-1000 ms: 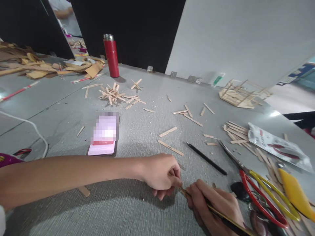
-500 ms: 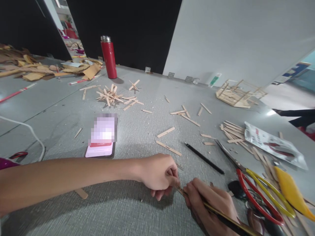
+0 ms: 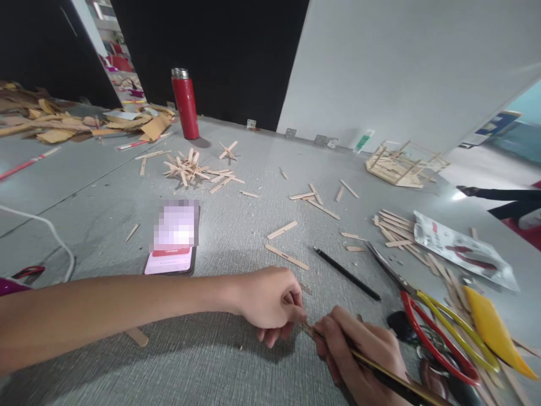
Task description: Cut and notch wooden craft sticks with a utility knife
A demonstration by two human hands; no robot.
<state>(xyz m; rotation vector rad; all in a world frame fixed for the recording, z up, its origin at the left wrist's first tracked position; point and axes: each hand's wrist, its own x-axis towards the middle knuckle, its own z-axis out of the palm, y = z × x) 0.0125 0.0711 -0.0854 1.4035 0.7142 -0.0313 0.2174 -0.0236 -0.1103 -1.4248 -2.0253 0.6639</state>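
Observation:
My left hand (image 3: pixel 270 299) is closed in a pinch near the front middle of the table, its forearm reaching in from the left. A small piece of wooden craft stick (image 3: pixel 310 329) shows at its fingertips, mostly hidden by both hands. Beside it, almost touching, my right hand (image 3: pixel 359 352) is wrapped round a slim dark tool with a golden sheen (image 3: pixel 380 370), held like a pen; its kind is unclear. The tool's tip meets the wood between the hands. Just beyond lie a notched craft stick (image 3: pixel 287 256), a plain one (image 3: pixel 282 230) and a black pen (image 3: pixel 346 273).
Scissors (image 3: pixel 416 292) with red and yellow handles lie right, near a yellow object (image 3: pixel 496 330), loose sticks and a white packet (image 3: pixel 465 251). A phone (image 3: pixel 171 262) lies left. Behind stand a stick pile (image 3: pixel 188 169), a red flask (image 3: pixel 185 107) and a stick frame (image 3: pixel 401 166).
The view has shifted slightly, so the things on the table appear a little further left. Both hands keep nearly the same pose and grip.

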